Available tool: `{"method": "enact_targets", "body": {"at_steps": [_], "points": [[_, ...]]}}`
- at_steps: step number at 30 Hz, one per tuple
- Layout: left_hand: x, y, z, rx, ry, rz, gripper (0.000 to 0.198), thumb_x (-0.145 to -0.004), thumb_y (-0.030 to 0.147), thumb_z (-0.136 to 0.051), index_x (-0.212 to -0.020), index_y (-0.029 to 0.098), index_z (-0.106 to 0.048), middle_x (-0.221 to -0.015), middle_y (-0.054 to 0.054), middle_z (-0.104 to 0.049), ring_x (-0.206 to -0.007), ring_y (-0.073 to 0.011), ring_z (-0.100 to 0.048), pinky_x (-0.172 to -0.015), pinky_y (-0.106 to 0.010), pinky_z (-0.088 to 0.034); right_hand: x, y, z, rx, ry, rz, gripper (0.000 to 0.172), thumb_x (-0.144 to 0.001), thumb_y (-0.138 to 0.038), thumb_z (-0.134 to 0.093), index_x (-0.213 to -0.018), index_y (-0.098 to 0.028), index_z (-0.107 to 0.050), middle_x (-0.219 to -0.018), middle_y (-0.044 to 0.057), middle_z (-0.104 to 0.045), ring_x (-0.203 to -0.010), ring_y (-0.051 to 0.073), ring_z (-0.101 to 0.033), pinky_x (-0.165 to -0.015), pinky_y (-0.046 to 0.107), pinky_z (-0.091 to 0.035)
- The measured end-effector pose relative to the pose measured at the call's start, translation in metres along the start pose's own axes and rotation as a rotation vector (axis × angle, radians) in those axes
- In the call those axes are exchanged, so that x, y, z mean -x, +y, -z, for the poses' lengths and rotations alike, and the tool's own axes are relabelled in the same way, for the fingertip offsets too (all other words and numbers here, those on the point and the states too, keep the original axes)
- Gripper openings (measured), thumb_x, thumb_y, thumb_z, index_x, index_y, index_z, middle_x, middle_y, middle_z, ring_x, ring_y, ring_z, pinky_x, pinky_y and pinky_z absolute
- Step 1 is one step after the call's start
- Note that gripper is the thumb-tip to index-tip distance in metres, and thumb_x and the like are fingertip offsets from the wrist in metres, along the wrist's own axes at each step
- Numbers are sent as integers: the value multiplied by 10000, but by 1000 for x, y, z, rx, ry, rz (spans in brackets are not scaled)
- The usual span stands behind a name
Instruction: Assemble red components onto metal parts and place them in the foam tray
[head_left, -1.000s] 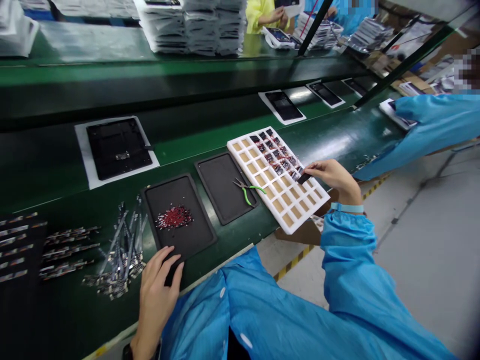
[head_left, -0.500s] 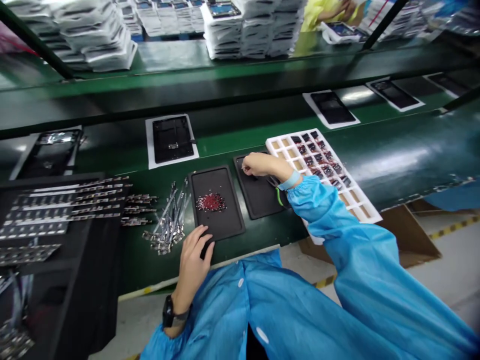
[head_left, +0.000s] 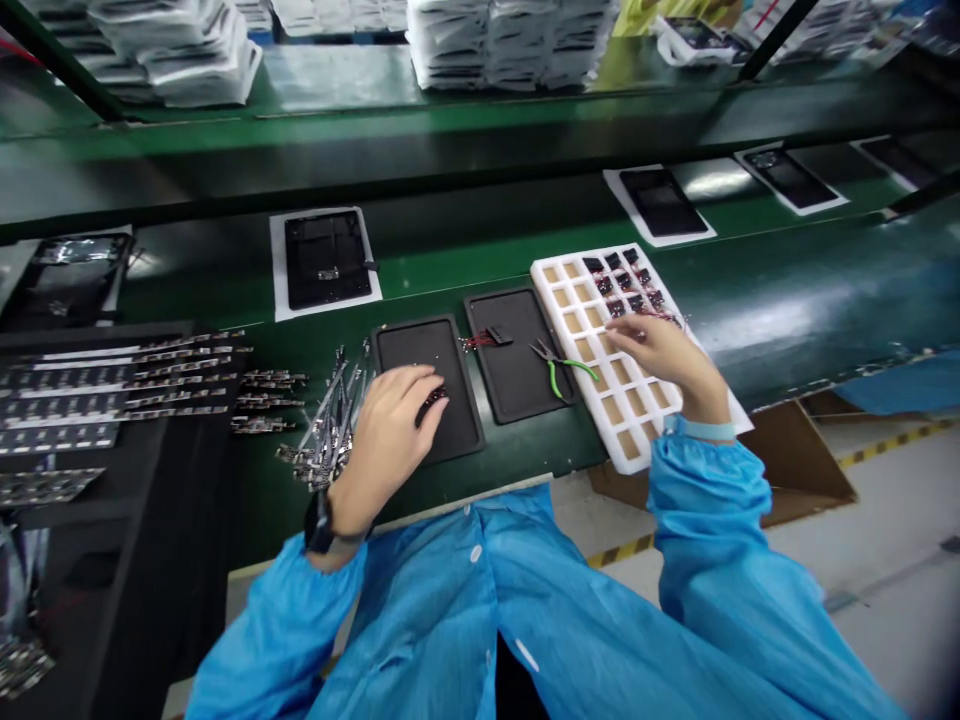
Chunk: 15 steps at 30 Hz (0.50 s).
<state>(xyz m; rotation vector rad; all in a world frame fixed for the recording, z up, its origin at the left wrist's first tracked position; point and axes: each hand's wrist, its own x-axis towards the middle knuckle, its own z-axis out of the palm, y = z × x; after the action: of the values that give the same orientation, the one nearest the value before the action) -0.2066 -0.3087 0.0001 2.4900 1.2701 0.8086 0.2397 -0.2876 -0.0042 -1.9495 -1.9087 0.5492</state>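
Note:
My left hand (head_left: pixel 394 425) is over the left black tray (head_left: pixel 465 425), fingers bent and thumb apart. It covers most of a pile of tiny red and black parts (head_left: pixel 433 397); a little of the pile shows between thumb and fingers. My right hand (head_left: pixel 664 358) hovers above the white compartment tray (head_left: pixel 634 465), fingers loosely bent, with nothing visible in them. Small black parts with red wires fill several far compartments, partly behind this hand. On the right black tray (head_left: pixel 517 410) lie a black part with red wires (head_left: pixel 496 336) and green-handled pliers (head_left: pixel 559 366).
Metallic strips with flat cables (head_left: pixel 334 425) are heaped left of the trays. More strips (head_left: pixel 180 375) lie on a black surface at far left. Tablet-like housings (head_left: pixel 322 258) rest on white sheets along the bench. White-wrapped stacks (head_left: pixel 450 45) stand on the shelf. A cardboard box (head_left: pixel 806 460) is below.
My right hand has moved right from the right black tray to the white tray, leaving the wired part and pliers in view. My left hand has moved up from the tray's edge over the pile.

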Motion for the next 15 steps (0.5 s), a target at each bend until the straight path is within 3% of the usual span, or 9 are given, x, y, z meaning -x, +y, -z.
{"method": "enact_targets", "body": {"at_steps": [3, 6, 8, 10, 15], "points": [[-64, 3, -29, -105, -177, -105, 376, -1000, 244, -632, -1369, 176, -643, -1421, -165, -626, -1296, -334, -599, -1090, -489, -501, 39, 45, 23, -4, -27, -123, 366, -930, -536, -629, -1041, -224, -786, -1067, 99, -809, -970, 333, -742, -889, 451, -580], [-110, 2, -72, -206, -339, -169, 539, -981, 273, -653, -1505, 188, -559, -1523, -210, -520, -1308, -363, -581, -1077, -504, -498, 61, 86, 50, -26, 141, -280, 333, -894, -506, -673, -1017, -217, -785, -1016, 113, -813, -933, 333, -746, -884, 470, -596], [-127, 0, -97, -241, -425, -209, 499, -995, 286, -623, -1482, 186, -584, -1522, -216, -515, -1289, -361, -589, -1061, -499, -502, 69, 106, 62, -32, 240, -397, 293, -854, -469, -718, -965, -205, -776, -962, 126, -808, -892, 331, -745, -866, 482, -602], [-138, -4, -112, -259, -490, -259, 386, -1012, 258, -569, -1376, 165, -657, -1420, -203, -590, -1247, -343, -605, -1042, -479, -509, 70, 120, 65, -35, 255, -470, 252, -815, -435, -754, -893, -196, -763, -897, 124, -799, -846, 318, -739, -839, 477, -603], [-157, -19, -115, -330, -513, -312, 284, -976, 151, -532, -1184, 126, -724, -1225, -185, -676, -1178, -342, -625, -988, -462, -520, 55, 129, 47, -16, 203, -469, 212, -798, -376, -764, -840, -168, -769, -824, 104, -782, -784, 260, -707, -772, 397, -572]]}}
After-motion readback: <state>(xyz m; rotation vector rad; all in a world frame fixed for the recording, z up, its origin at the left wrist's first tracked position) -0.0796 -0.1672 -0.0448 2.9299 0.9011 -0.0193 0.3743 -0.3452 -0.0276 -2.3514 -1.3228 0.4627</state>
